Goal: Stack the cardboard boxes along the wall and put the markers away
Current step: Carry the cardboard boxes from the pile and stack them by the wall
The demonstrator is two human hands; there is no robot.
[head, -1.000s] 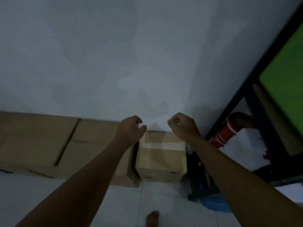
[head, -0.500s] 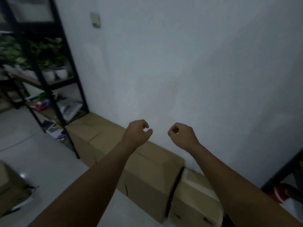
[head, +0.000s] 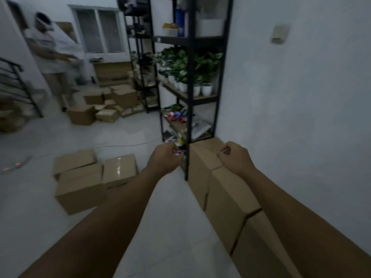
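Observation:
A row of cardboard boxes (head: 224, 193) lines the foot of the white wall on my right. My right hand (head: 233, 157) hovers above the far end of that row, fingers curled shut with nothing in them. My left hand (head: 165, 157) is level with it over the floor, also curled and holding nothing; the colours beside it belong to items on the shelf behind. Loose cardboard boxes (head: 80, 185) sit in a cluster on the floor to my left, one with a glossy taped top (head: 119, 167). No markers can be made out.
A black metal shelf unit (head: 188, 87) with potted plants (head: 190, 65) stands at the end of the wall row. More boxes (head: 106, 105) are piled farther back. Another person (head: 48, 57) stands at the far left near stairs (head: 12, 81). A cable (head: 128, 144) crosses the floor.
My view has swung left from the wall and the boxes at its foot to the open room, shelves and loose floor boxes. Both hands stay raised and curled, holding nothing.

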